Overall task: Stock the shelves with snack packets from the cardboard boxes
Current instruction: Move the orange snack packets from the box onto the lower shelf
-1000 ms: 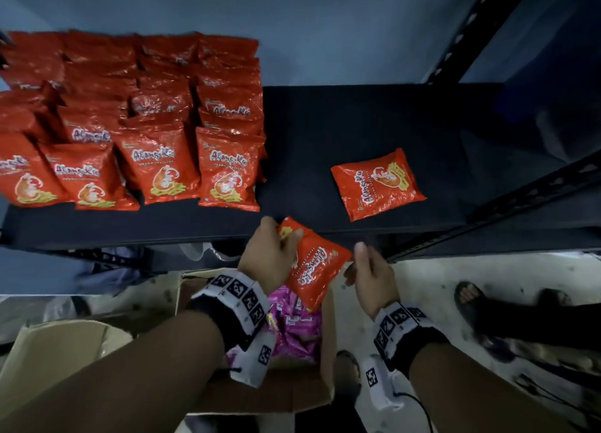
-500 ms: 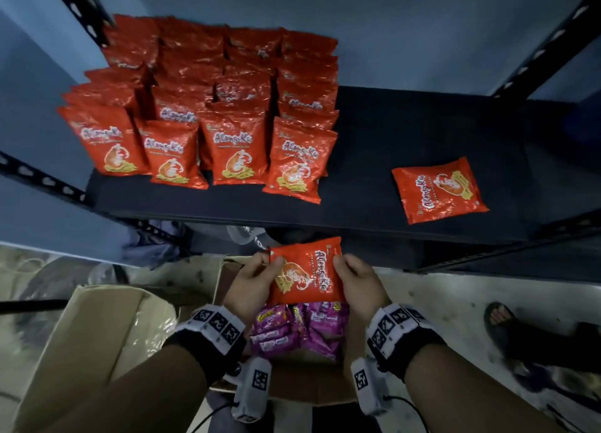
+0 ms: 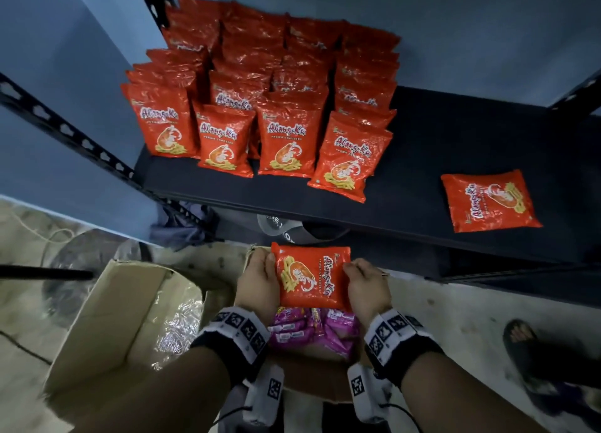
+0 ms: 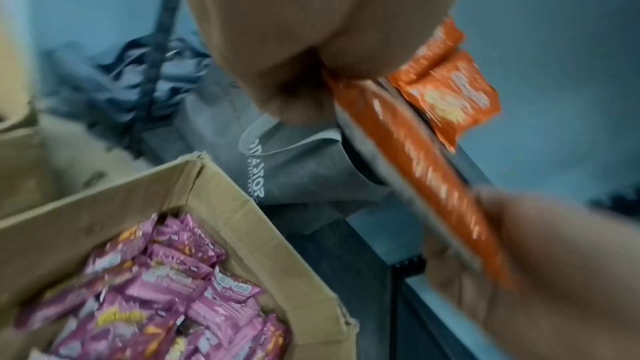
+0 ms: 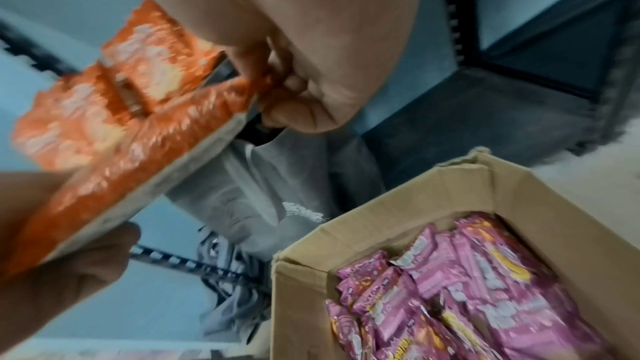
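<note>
Both hands [image 3: 260, 283] [image 3: 366, 288] pinch orange packet [image 3: 310, 278] above, apparently, pink-packet box [image 4: 221, 201]; shelf [image 3: 455, 159] ahead.

Stockroom: slotted metal shelf [image 3: 422, 172], snack cartons [image 3: 107, 328].

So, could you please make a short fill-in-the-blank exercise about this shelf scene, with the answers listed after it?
1. The held orange packet is gripped by ____ hands.
2. The cardboard box under the hands holds ____ packets.
3. The single packet at the right of the shelf is lying ____.
4. The front row of standing packets counts ____.

Answers: both; pink; flat; four
</note>
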A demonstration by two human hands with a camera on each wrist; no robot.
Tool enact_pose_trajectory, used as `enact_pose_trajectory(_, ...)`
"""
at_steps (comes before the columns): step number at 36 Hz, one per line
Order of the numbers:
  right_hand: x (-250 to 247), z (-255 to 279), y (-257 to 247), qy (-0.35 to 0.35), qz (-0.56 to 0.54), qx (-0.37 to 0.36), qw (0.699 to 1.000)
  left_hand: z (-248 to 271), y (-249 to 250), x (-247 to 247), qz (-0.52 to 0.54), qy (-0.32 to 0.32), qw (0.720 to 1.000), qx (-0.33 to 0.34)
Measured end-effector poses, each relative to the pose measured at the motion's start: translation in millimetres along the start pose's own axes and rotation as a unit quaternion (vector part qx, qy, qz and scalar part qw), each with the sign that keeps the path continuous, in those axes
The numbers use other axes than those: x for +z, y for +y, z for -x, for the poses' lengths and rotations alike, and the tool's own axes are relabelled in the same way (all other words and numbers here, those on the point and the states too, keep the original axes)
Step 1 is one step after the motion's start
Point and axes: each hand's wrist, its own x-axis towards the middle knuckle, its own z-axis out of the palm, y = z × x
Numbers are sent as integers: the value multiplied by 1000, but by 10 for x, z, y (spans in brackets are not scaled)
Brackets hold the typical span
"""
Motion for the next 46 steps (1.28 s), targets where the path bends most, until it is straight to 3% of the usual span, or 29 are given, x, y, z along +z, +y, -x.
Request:
enact_pose_trajectory(4,-7,143,-326,27,0,-34,999,14,-24,-1,-23,14,999,32)
enact_pose_trajectory(7,71,47,-311,63,22,-87,994,-17,-24,-37,2,20,999,26)
enact_pose_trajectory(12,122,80,-316,115,26,-114,986,-26,33,-95,-4,28,999,27)
enact_pose_trajectory(20,4,-117,-498,87,81,-217,969,-153,-116,-146,99,14,995,4)
enact_pose_trajectory(24,-90,-137,-714,12,109,-293,950,-326,-43,-333,170,-103,979,47)
enact_pose_trajectory(27,-110,-165,-824,-10,126,-331,935,-480,124,-440,113,-220,963,109)
enact_pose_trajectory(31,-157,-166,-920,0,128,-374,918,-532,407,-446,73,-339,931,112)
enact_pose_trajectory(35,-403,-155,-916,70,97,-372,921,-521,608,-263,38,-323,935,139)
enact_pose_trajectory(39,-972,-431,-746,292,94,-386,870,-420,848,-31,37,-309,939,147)
enact_pose_trajectory(41,-1301,-659,-630,371,143,-355,846,-351,998,105,40,-301,940,158)
enact_pose_trajectory(43,-1592,-832,-546,404,210,-272,848,-307,1118,277,52,-281,945,162)
enact_pose_trajectory(46,-1932,-980,-430,365,262,-167,878,-257,1276,547,54,-234,954,178)
